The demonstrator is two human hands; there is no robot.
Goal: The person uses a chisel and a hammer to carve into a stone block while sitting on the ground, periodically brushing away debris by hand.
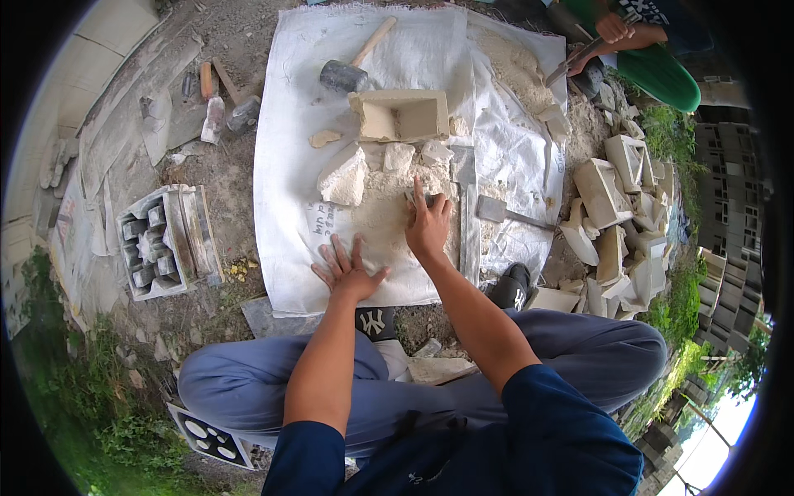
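My left hand (349,273) lies flat with fingers spread on a white woven sheet (285,190). Ahead and to the right, my right hand (428,225) presses down at the edge of pale crumbled rubble (382,197); its index finger points forward. Something small and dark shows under its curled fingers, too covered to name. Beyond the rubble is a pale, hollow, open-sided block (402,117). Between it and my hands sit a large broken chunk (343,176), a smaller chunk (399,157) and another (436,152). A flat grey bar (468,240) lies just right of my right hand.
A mallet (344,76) rests beyond the block, and a metal-headed hammer (503,212) lies right of the bar. Broken blocks (606,194) pile up at right. A metal mould (155,240) stands at left. Another person's hand (614,28) grips a tool at far right.
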